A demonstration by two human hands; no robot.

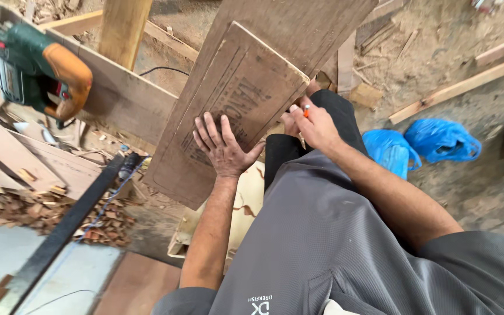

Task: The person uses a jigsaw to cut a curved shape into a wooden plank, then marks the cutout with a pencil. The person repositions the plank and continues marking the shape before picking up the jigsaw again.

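A brown plywood board (234,87) with faded stamped lettering leans across my knee, tilted up toward the far side. My left hand (224,147) lies flat on it with fingers spread, pressing near its lower right part. My right hand (310,125) is at the board's right edge, pinching a small pencil with an orange tip (305,111). A second, larger board (298,23) lies under the first one.
A green and orange power saw (36,70) rests on a plank at the upper left. Wood scraps (48,213) pile beside a long black bar (65,227). Two blue plastic bags (421,143) lie on the dirt floor at right, near loose timber strips (462,84).
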